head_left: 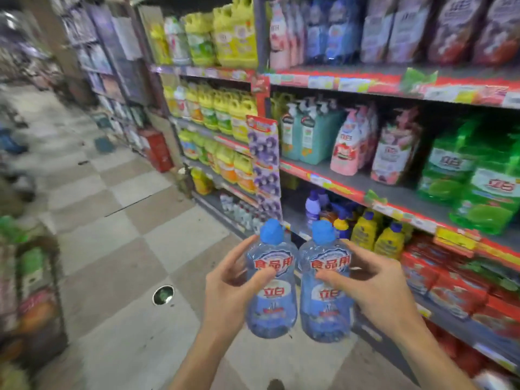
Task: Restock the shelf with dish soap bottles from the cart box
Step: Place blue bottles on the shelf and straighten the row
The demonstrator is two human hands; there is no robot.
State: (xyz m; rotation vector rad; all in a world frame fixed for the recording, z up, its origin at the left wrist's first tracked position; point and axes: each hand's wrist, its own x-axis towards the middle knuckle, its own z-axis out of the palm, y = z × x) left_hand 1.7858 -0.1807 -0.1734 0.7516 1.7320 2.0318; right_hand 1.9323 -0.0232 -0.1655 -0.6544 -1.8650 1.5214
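Gripping one bottle in each hand, we carry two clear blue dish soap bottles upright and side by side in front of us, above the checkered floor (pixel 140 249) and just short of the shelving on our right. Our left hand (pixel 233 285) curls round the left bottle (pixel 271 294) at its shoulder, thumb across the label and fingers behind; our right hand (pixel 377 288) wraps the right bottle (pixel 323 299) the same way, thumb on the front, fingers round the far side. Both have blue caps, and the two bodies look to be touching or nearly so. We judge them full, so each will have real weight for its size and hang from the grip, with liquid that shifts if we tilt it. The plastic looks smooth and thin-walled, likely to give a little under a squeeze and to slide if our palms are damp, so we would hold at the waist just under the shoulder, where the body narrows, not by the cap. The likely slot is the low shelf (pixel 298 218) near its front edge, beside the purple bottle (pixel 313 205) and the yellow bottles (pixel 363 232); whether the same soap already stands there we cannot tell. We would set each down base first and slide it back, one hand at a time. The cart box is not clearly seen here; blurred shapes sit along the left edge of the view.
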